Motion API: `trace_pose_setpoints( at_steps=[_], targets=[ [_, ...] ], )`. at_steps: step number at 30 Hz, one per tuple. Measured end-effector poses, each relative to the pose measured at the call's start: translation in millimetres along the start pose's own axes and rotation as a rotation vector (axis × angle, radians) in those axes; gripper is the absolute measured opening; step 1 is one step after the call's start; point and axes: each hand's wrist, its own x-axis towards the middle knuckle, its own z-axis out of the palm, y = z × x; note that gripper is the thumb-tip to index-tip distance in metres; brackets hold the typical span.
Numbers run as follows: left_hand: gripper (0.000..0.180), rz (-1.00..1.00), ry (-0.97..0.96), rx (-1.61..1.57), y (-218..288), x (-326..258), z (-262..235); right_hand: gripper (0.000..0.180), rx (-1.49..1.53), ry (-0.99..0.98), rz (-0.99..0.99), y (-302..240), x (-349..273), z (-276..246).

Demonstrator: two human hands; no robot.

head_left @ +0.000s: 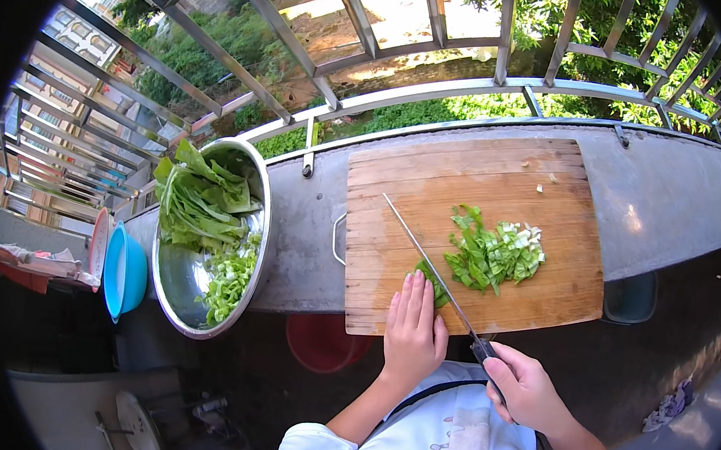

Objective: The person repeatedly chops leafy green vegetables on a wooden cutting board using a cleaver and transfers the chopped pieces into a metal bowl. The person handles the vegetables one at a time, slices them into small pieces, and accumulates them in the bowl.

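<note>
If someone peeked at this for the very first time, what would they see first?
Probably the big wooden cutting board in the middle, with a pile of chopped green leaves on it. The right hand holds a long knife slanting across the board, while the left hand presses flat on a few greens beside the blade. To the left sits a shiny metal bowl full of leafy greens.

White short sleeves, apron with pale printed patch

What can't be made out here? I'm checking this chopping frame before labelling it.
Head view:
- Greens under the left hand: mostly covered by its fingers.
- Knife handle: hidden inside the right hand grip.
- Bowl bottom: buried under leaves.
- Red tub: partly hidden beneath the cutting board.
</note>
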Motion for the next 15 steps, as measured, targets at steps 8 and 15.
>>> trace_pose_setpoints(
  at_steps=[8, 15],
  targets=[
    [0.050, 0.030, -0.026, 0.087, -2.1, -2.8, 0.3, 0.032, -0.107, 0.000, -0.070, -19.5, 39.6, 13.5],
    [0.047, 0.002, 0.004, 0.067, 1.2, 0.2, -2.2, 0.029, -0.004, -0.033, -0.119, -33.9, 65.9, 5.3]
  ],
)
